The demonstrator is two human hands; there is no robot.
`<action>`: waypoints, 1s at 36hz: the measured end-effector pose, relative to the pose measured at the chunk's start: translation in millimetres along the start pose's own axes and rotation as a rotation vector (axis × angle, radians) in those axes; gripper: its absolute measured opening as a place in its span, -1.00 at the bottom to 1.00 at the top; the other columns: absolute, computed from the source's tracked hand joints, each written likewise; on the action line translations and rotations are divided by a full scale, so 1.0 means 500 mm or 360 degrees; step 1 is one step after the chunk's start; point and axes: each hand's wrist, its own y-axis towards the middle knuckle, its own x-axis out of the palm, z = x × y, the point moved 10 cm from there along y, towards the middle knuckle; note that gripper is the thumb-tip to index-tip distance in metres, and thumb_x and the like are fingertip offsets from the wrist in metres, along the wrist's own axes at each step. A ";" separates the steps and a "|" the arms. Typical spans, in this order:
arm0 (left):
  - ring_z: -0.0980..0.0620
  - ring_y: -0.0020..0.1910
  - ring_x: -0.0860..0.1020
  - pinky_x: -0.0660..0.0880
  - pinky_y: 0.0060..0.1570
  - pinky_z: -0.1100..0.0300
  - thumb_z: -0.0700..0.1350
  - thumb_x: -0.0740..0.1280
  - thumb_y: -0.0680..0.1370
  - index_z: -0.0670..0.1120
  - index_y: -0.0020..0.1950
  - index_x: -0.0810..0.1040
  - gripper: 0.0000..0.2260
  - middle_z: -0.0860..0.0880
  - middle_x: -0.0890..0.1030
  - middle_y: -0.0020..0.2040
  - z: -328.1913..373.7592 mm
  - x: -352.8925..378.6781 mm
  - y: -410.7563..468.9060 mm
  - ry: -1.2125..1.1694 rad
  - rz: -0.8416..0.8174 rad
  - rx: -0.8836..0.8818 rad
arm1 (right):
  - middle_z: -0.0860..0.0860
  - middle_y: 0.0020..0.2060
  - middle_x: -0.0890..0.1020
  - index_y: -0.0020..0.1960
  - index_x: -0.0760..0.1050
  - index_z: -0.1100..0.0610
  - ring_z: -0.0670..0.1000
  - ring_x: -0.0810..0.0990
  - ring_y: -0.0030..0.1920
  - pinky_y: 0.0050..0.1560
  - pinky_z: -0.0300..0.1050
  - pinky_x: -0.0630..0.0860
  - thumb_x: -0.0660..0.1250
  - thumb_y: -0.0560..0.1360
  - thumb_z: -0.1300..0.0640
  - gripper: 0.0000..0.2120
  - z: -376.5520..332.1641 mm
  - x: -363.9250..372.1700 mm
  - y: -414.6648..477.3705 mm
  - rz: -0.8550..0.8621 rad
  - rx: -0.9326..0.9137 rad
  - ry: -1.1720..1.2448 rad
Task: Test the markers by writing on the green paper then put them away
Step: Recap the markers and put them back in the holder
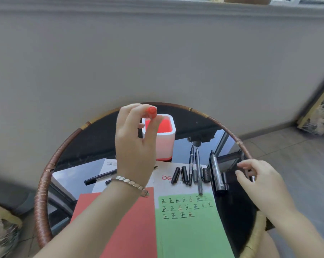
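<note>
The red marker is pinched end-on between the thumb and fingertips of the left grip, which is raised with its back to the camera and closed narrowly round the marker's barrel. Just beyond and beneath that grip stands a white pot with a red inside, and the marker hangs over its near-left rim. A silver bracelet circles the wrist behind the grip. Below the wrist lies a sheet of red paper, and to the right of it, touching edge to edge, lies the green paper, which carries three rows of small handwritten marks in several inks. Past the green paper's far edge a white printed sheet holds a row of black markers and loose black caps, side by side, with a thicker black marker at the right end of the row. Another black marker lies left of the left wrist. The right grip sits just right of the thick marker, near the counter's right rim, its fingers loosely curled. A small dark thing shows by its fingertips, but I cannot tell whether the grip holds it. Everything rests on a round counter with a dark glossy top and a woven brown rim.
</note>
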 end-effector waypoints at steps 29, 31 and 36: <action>0.00 0.45 0.01 -0.01 0.37 0.03 0.17 0.31 0.45 -0.03 0.36 0.30 -0.45 0.02 0.37 0.36 -0.031 0.426 -0.311 0.0834 -0.2084 0.0195 | 0.01 -0.10 0.56 -0.06 0.48 -0.05 -0.04 0.54 -0.15 -0.21 -0.28 0.42 0.22 0.42 0.35 -0.70 0.112 -0.008 -0.027 -0.0005 0.0298 0.0587; 0.02 0.45 0.02 -0.02 0.37 0.05 0.13 0.31 0.46 -0.02 0.36 0.33 -0.48 0.03 0.39 0.35 -0.037 0.429 -0.312 0.0820 -0.2071 0.0191 | 0.03 -0.10 0.57 -0.07 0.48 -0.07 -0.01 0.55 -0.16 -0.16 -0.19 0.47 0.23 0.41 0.35 -0.69 0.124 -0.006 -0.031 -0.0016 0.0331 0.0594; 0.05 0.40 0.17 0.04 0.33 0.12 0.17 0.29 0.45 -0.01 0.34 0.36 -0.48 0.04 0.43 0.31 -0.011 0.410 -0.291 0.0658 -0.1823 0.0266 | 0.03 -0.12 0.57 -0.11 0.48 -0.10 0.01 0.55 -0.18 -0.09 -0.03 0.53 0.24 0.40 0.34 -0.68 0.129 0.004 -0.039 -0.0025 0.0369 0.0611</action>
